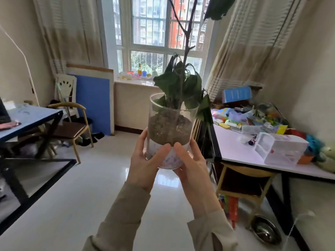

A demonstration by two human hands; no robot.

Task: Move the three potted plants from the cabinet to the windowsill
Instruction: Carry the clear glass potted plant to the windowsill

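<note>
Plant in transit, not yet delivered.

My left hand (145,158) and right hand (192,160) wrap the base of the clear potted plant (170,131), held upright mid-room. At 12 o'clock beyond, the windowsill (134,82) carries small coloured items; no plant pots discernible there. Cabinet out of view; remaining count undetermined.

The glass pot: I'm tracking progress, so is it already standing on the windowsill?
No, both the left hand and right hand hold the glass pot mid-room, short of the windowsill.
</note>
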